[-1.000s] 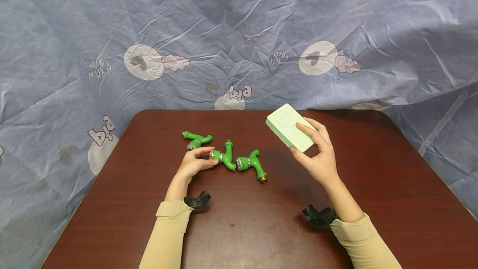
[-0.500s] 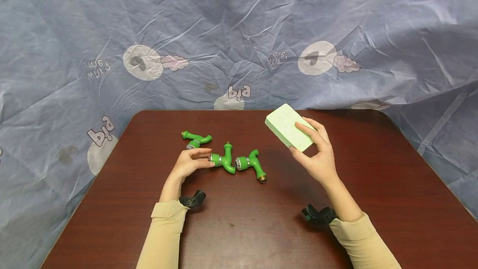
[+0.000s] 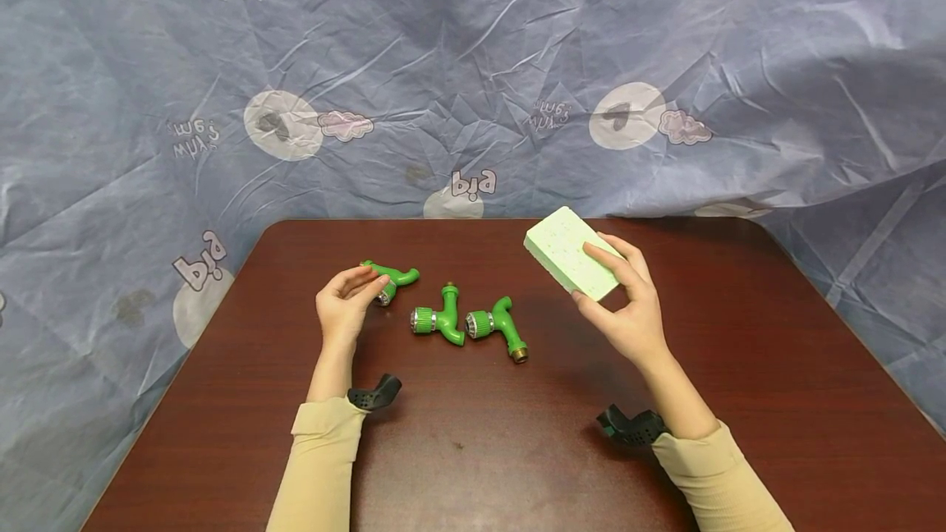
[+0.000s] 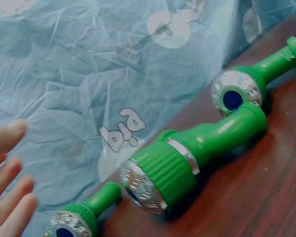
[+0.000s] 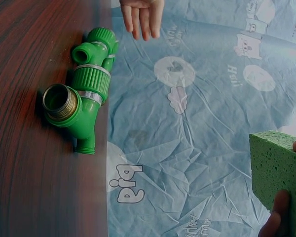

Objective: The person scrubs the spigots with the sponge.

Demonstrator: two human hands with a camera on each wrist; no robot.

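Note:
Three green plastic faucets lie in a row on the dark wooden table point(image 3: 517, 450): a left one point(image 3: 393, 276), a middle one point(image 3: 442, 322) and a right one point(image 3: 499, 323) with a brass thread. My left hand point(image 3: 365, 282) hovers beside the left faucet with relaxed fingers point(image 4: 7, 173) and holds nothing. My right hand point(image 3: 602, 282) grips a pale green sponge point(image 3: 567, 251) above the table's right half, thumb below and fingers on top. The sponge point(image 5: 276, 173) also shows in the right wrist view, far from the right faucet point(image 5: 81, 101).
A crumpled blue printed cloth point(image 3: 473, 80) hangs behind and around the table. Black wrist camera mounts point(image 3: 375, 394) sit at both cuffs. The table's front and right side hold nothing else.
My left hand has left the middle faucet's chrome end and moved left and back, to beside the left faucet. The right hand and sponge have stayed put.

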